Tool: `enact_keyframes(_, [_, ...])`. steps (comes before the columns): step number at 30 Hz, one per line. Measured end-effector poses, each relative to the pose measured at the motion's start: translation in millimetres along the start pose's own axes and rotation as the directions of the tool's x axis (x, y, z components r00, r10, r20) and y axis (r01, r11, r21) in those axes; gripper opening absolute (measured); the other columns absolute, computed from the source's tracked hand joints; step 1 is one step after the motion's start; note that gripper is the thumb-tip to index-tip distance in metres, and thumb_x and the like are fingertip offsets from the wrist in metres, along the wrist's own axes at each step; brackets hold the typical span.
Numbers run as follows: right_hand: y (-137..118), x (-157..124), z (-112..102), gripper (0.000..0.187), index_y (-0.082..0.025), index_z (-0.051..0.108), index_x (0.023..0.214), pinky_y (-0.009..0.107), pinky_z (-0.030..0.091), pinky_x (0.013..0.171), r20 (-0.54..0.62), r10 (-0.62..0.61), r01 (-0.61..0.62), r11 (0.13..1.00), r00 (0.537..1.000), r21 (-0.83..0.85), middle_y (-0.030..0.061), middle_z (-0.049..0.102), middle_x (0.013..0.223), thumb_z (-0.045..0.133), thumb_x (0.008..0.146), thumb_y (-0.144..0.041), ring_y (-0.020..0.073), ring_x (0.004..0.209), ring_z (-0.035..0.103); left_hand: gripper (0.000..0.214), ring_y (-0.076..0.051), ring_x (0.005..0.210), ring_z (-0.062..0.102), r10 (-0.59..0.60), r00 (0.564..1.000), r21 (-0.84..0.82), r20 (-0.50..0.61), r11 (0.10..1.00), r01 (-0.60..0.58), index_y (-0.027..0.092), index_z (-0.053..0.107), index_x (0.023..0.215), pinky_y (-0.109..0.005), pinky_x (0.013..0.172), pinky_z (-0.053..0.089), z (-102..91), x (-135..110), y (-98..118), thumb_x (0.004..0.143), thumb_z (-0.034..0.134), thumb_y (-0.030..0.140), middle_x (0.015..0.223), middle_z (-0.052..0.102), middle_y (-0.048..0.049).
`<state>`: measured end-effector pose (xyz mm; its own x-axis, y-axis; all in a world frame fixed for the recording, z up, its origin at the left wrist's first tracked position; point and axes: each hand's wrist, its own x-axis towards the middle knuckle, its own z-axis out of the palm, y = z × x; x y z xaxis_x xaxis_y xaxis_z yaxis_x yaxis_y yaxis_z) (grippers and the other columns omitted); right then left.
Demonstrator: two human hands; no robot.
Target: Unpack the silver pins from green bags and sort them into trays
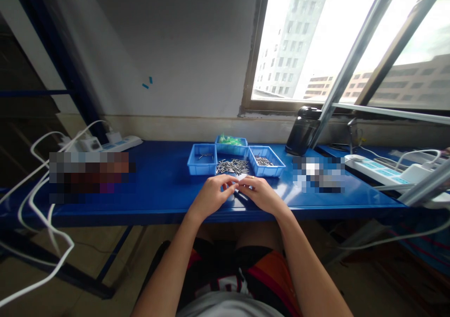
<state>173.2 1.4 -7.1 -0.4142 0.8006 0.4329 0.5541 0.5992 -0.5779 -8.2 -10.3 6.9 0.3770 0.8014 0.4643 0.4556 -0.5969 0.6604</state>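
Note:
My left hand (215,193) and my right hand (262,193) meet above the front edge of the blue table. Both have their fingers pinched around a small white piece (241,178), thin and too small to name for certain. Just beyond the fingertips lies a loose heap of slim metal pins (232,166), possibly screws. Under my hands a pale small object (230,197) and some dark slim pieces (241,196) show in part; my fingers cover the rest.
Three blue bins surround the heap: the left bin (202,170) with a few pins, the right bin (270,172) with many small metal parts, the back bin (232,148) with green pieces. A black container (303,130), power strips (372,166) and white cables (37,204) flank them.

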Motion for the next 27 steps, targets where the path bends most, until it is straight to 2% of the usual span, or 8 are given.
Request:
enact_keyframes(7, [-1.7,0.6,-0.9,0.022,-0.018,0.068,0.086,0.026,0.044,0.066,-0.001,-0.007,0.007,0.999,1.000,0.047,0.0046,0.066,0.082,0.049,0.088,-0.028,0.0165,0.074,0.059,0.032,-0.013,0.069,0.055,0.031,0.998,0.017,0.063,0.999,-0.032,0.022,0.063,0.112,-0.024,0.064,0.043,-0.4,-1.1,-0.2,0.084,0.051,0.032,0.087,0.067,-0.0021])
enact_keyframes(17, [-1.2,0.4,0.2,0.021,-0.019,0.069,0.087,0.026,0.046,0.066,-0.008,0.013,-0.012,0.998,1.000,0.067,0.0043,0.068,0.082,0.050,0.087,-0.028,0.0173,0.074,0.061,0.038,-0.015,0.073,0.056,0.031,0.992,0.028,0.120,0.999,-0.035,0.023,0.059,0.120,-0.026,0.073,0.045,-1.9,-1.9,5.0,0.084,0.050,0.029,0.088,0.067,-0.0028])
enact_keyframes(20, [0.0,0.5,0.9,0.019,-0.019,0.069,0.084,0.026,0.045,0.065,-0.031,0.017,-0.015,0.998,0.999,0.058,0.0035,0.068,0.080,0.052,0.086,-0.028,0.0168,0.073,0.060,0.036,-0.016,0.076,0.058,0.009,0.997,0.028,0.074,1.000,-0.011,0.023,0.060,0.118,-0.027,0.074,0.046,-0.9,-1.4,2.9,0.086,0.047,0.032,0.093,0.068,-0.0039])
enact_keyframes(24, [0.7,0.8,1.1,0.017,-0.019,0.069,0.081,0.025,0.045,0.065,-0.084,0.052,-0.047,0.997,0.995,0.058,0.0026,0.069,0.080,0.054,0.085,-0.028,0.0165,0.072,0.061,0.032,-0.020,0.091,0.061,-0.022,0.999,0.036,-0.028,0.999,0.023,0.020,0.067,0.107,-0.029,0.083,0.046,0.5,-0.2,-1.3,0.087,0.043,0.031,0.102,0.069,-0.0058])
enact_keyframes(27, [0.7,0.9,0.7,0.018,-0.020,0.069,0.080,0.026,0.045,0.065,-0.086,0.057,-0.054,0.998,0.995,0.035,0.0028,0.069,0.079,0.055,0.084,-0.030,0.0169,0.070,0.061,0.029,-0.019,0.088,0.061,-0.026,0.997,0.052,-0.067,0.998,0.030,0.021,0.068,0.101,-0.028,0.079,0.046,0.5,0.4,-2.0,0.087,0.045,0.030,0.098,0.070,-0.0040])
